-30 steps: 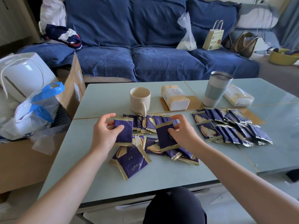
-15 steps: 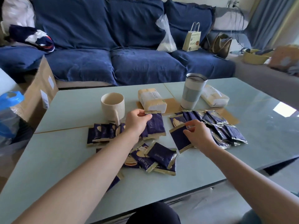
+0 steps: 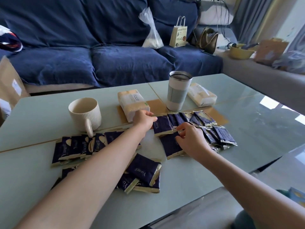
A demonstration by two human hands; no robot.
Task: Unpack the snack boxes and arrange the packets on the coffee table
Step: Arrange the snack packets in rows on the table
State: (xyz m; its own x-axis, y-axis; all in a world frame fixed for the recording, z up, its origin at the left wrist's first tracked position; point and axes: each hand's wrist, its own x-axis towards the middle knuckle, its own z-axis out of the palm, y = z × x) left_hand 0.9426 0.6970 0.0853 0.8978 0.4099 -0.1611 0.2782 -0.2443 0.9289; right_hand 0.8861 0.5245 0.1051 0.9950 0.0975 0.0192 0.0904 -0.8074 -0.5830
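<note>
Dark purple snack packets with gold edges lie on the pale coffee table [image 3: 247, 129]. One row of packets [image 3: 77, 147] runs along the left, a loose pile [image 3: 142, 176] sits near the front, and a second row [image 3: 206, 126] fans out on the right. My left hand [image 3: 143, 119] pinches a packet [image 3: 162, 127] by its top edge at the left end of the right row. My right hand [image 3: 189, 138] pinches another packet [image 3: 171, 146] just below it, flat on the table.
A ribbed cream mug [image 3: 85, 113] stands at the left rear. Two tissue packs [image 3: 132, 103] [image 3: 202, 95] and a steel tumbler [image 3: 179, 90] stand behind the packets. A blue sofa [image 3: 99, 63] with bags on it lies beyond. A cardboard box [image 3: 9, 83] is at the far left.
Both hands have carried their packets from the left pile over to the right. The packets now lie at the left end of the right row. The camera has turned right.
</note>
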